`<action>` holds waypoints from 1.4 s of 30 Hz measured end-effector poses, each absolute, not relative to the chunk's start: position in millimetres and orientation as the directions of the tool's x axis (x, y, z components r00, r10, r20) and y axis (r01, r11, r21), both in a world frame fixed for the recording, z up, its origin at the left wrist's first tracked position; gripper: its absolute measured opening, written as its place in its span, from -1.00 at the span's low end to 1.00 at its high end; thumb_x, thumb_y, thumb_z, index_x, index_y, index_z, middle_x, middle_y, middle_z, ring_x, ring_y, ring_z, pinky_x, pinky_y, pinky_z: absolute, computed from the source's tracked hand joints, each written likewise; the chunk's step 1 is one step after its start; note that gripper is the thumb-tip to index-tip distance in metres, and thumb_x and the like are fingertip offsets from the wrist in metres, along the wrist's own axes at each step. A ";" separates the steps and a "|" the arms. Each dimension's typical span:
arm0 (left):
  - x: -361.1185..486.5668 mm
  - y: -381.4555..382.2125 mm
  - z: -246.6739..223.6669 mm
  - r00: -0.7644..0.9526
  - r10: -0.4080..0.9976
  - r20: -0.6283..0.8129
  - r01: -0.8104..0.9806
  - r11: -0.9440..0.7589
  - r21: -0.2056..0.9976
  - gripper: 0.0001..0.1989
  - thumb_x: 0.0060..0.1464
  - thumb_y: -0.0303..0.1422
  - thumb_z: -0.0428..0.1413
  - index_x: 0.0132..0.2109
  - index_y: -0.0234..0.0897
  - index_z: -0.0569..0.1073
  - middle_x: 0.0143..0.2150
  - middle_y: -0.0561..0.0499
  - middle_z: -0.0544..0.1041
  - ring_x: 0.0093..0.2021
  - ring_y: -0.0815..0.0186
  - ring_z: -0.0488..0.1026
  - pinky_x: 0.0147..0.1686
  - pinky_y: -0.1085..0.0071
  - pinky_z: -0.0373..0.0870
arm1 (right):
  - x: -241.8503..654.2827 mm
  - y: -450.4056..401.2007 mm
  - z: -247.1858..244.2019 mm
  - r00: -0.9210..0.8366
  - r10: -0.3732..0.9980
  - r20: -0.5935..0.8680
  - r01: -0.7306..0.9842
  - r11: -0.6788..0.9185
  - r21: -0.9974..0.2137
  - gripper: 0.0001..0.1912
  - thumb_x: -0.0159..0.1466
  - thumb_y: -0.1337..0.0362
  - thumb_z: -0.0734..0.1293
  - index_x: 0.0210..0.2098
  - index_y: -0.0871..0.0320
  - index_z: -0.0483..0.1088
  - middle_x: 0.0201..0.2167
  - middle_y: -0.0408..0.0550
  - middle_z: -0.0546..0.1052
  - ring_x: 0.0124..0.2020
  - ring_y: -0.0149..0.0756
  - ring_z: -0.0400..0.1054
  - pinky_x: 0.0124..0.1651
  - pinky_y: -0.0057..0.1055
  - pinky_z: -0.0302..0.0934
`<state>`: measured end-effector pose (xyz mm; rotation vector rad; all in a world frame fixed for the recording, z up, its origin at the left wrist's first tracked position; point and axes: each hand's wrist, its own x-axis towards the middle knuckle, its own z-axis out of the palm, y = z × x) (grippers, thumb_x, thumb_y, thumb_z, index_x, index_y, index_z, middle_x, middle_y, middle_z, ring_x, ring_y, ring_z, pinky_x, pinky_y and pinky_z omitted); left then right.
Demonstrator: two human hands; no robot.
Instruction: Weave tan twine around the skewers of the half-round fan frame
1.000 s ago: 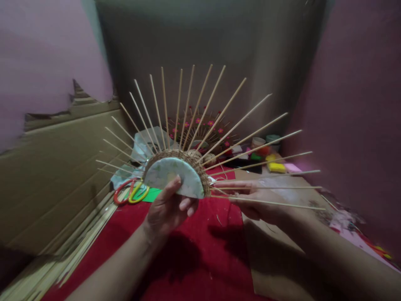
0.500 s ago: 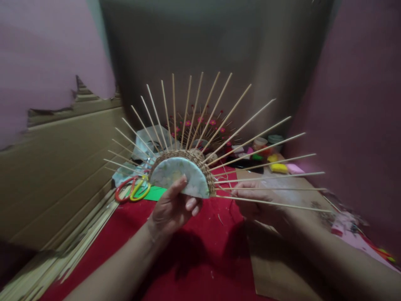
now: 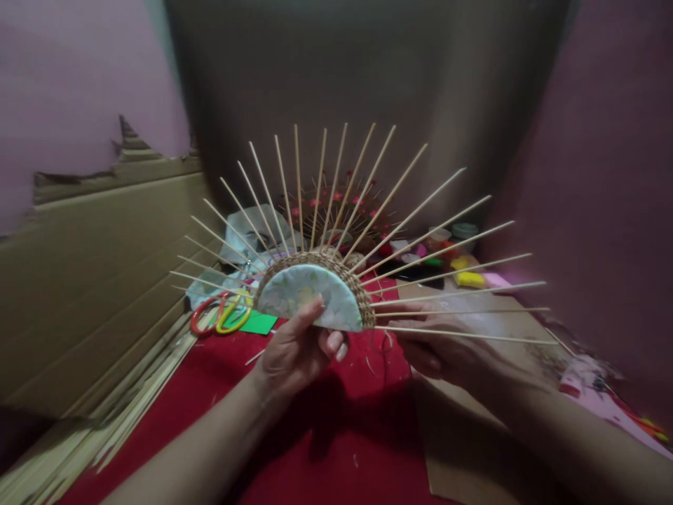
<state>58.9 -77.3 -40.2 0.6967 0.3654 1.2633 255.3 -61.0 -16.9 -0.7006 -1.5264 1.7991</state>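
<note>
My left hand [image 3: 297, 351] grips the lower edge of a half-round fan [image 3: 294, 287], thumb on its pale patterned cloth face and fingers behind. A braided twine band [image 3: 362, 294] runs around the curved edge. Thin wooden sticks [image 3: 373, 179] spread outward from it like rays. Behind the lowest sticks on the right, my right hand [image 3: 446, 344] has its fingers drawn together close to the band. Sticks partly cover those fingers, and what they hold is too unclear to name. Loose thin twine [image 3: 385, 342] curls just below the band's right end.
Red-and-yellow-handled scissors [image 3: 231, 312] lie beside green paper [image 3: 257, 322] on red cloth [image 3: 236, 379]. Loose sticks [image 3: 120, 414] run along a cardboard wall [image 3: 116, 266] at left. A flower-decorated fan [image 3: 341, 200] stands behind. Yellow clay packs [image 3: 467, 277] and a cardboard sheet [image 3: 463, 435] are at right.
The fan and my left hand have shifted slightly right in view. My right hand's fingers have moved up and closer behind the lower right sticks, near the band.
</note>
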 end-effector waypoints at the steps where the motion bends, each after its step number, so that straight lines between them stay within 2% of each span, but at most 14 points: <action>1: 59.2 -77.3 -39.8 0.281 0.953 0.117 -0.741 0.137 0.658 -0.91 0.00 -0.40 0.13 -0.33 -0.36 0.44 -0.55 0.04 0.46 -0.65 0.43 0.34 -0.63 0.46 0.37 | 255.9 -60.3 -18.8 -0.647 0.763 0.016 -0.165 -0.119 -0.979 -0.86 0.15 0.28 0.28 -0.34 0.15 0.47 -0.82 -0.31 0.21 -0.81 -0.60 -0.09 -0.77 -0.60 -0.16; 5: 61.3 -77.1 -39.0 0.274 0.954 0.119 -0.740 0.131 0.660 -0.92 0.02 -0.41 0.12 -0.35 -0.37 0.44 -0.53 0.03 0.46 -0.63 0.43 0.34 -0.61 0.47 0.36 | 251.6 -58.3 -37.9 -0.659 0.753 0.004 -0.268 -0.230 -0.935 -0.78 0.12 0.28 0.32 -0.22 0.18 0.42 -0.65 -0.20 0.42 -0.75 -0.50 0.23 -0.69 -0.54 0.17; 7: 62.2 -77.1 -39.0 0.284 0.949 0.135 -0.742 0.129 0.657 -0.93 0.02 -0.42 0.11 -0.36 -0.37 0.44 -0.53 0.03 0.46 -0.61 0.43 0.35 -0.59 0.47 0.36 | 247.7 -58.8 -45.7 -0.620 0.785 -0.013 -0.320 -0.267 -0.909 -0.79 0.11 0.26 0.34 -0.26 0.18 0.40 -0.58 -0.17 0.46 -0.72 -0.48 0.27 -0.68 -0.52 0.22; 9: 63.3 -77.3 -39.6 0.293 0.945 0.143 -0.746 0.133 0.653 -0.93 0.03 -0.43 0.11 -0.37 -0.37 0.44 -0.54 0.02 0.45 -0.60 0.42 0.35 -0.57 0.46 0.36 | 244.2 -60.8 -49.3 -0.579 0.814 -0.044 -0.349 -0.296 -0.889 -0.83 0.10 0.26 0.35 -0.31 0.19 0.39 -0.61 -0.19 0.44 -0.75 -0.52 0.22 -0.73 -0.56 0.16; 14: 67.2 -78.3 -42.3 0.284 0.955 0.086 -0.770 0.173 0.615 -0.93 -0.03 -0.43 0.16 -0.43 -0.34 0.45 -0.53 0.03 0.47 -0.60 0.39 0.37 -0.53 0.40 0.38 | 237.8 -67.7 -48.4 -0.550 0.833 -0.052 -0.424 -0.333 -0.842 -0.87 0.06 0.36 0.35 -0.38 0.17 0.32 -0.74 -0.30 0.31 -0.82 -0.61 -0.07 -0.81 -0.64 -0.06; 17: 69.7 -79.4 -41.5 0.248 0.965 0.081 -0.792 0.154 0.591 -0.93 -0.04 -0.45 0.16 -0.46 -0.33 0.45 -0.53 0.05 0.47 -0.62 0.40 0.36 -0.55 0.42 0.38 | 235.9 -69.4 -48.6 -0.560 0.828 -0.029 -0.439 -0.326 -0.837 -0.89 0.06 0.38 0.33 -0.39 0.17 0.31 -0.77 -0.32 0.25 -0.81 -0.61 -0.15 -0.80 -0.65 -0.09; 25: 71.7 -80.7 -40.1 0.236 0.968 0.079 -0.798 0.147 0.584 -0.96 -0.03 -0.46 0.16 -0.42 -0.33 0.46 -0.52 0.04 0.48 -0.60 0.39 0.37 -0.53 0.41 0.37 | 232.9 -73.0 -52.7 -0.512 0.859 0.022 -0.475 -0.261 -0.840 -0.90 0.12 0.36 0.30 -0.33 0.14 0.33 -0.77 -0.36 0.11 -0.77 -0.58 -0.17 -0.77 -0.63 -0.12; 32: 70.6 -80.3 -39.9 0.224 0.972 0.070 -0.802 0.143 0.580 -0.98 -0.01 -0.49 0.13 -0.39 -0.34 0.43 -0.52 0.04 0.47 -0.60 0.40 0.36 -0.55 0.44 0.36 | 228.6 -75.9 -56.8 -0.390 0.908 0.154 -0.442 -0.039 -0.896 -0.88 0.17 0.27 0.29 -0.29 0.14 0.38 -0.77 -0.36 0.10 -0.77 -0.59 -0.11 -0.74 -0.61 -0.08; 37: 72.9 -81.2 -47.5 0.259 0.964 0.061 -0.751 0.161 0.641 -0.94 -0.02 -0.46 0.15 -0.41 -0.40 0.45 -0.58 0.02 0.44 -0.60 0.43 0.36 -0.51 0.48 0.36 | 227.5 -75.8 -59.3 -0.395 0.910 0.124 -0.402 -0.050 -0.914 -0.86 0.19 0.22 0.28 -0.31 0.15 0.38 -0.80 -0.38 0.06 -0.77 -0.60 -0.15 -0.75 -0.62 -0.10; 42: 78.1 -82.4 -51.8 0.271 0.962 -0.022 -0.678 0.207 0.705 -0.88 -0.04 -0.40 0.17 -0.43 -0.40 0.44 -0.63 0.01 0.42 -0.60 0.41 0.35 -0.53 0.50 0.34 | 226.6 -75.7 -61.8 -0.418 0.904 0.086 -0.383 -0.090 -0.920 -0.86 0.19 0.20 0.28 -0.39 0.16 0.37 -0.79 -0.36 0.06 -0.77 -0.58 -0.14 -0.75 -0.59 -0.10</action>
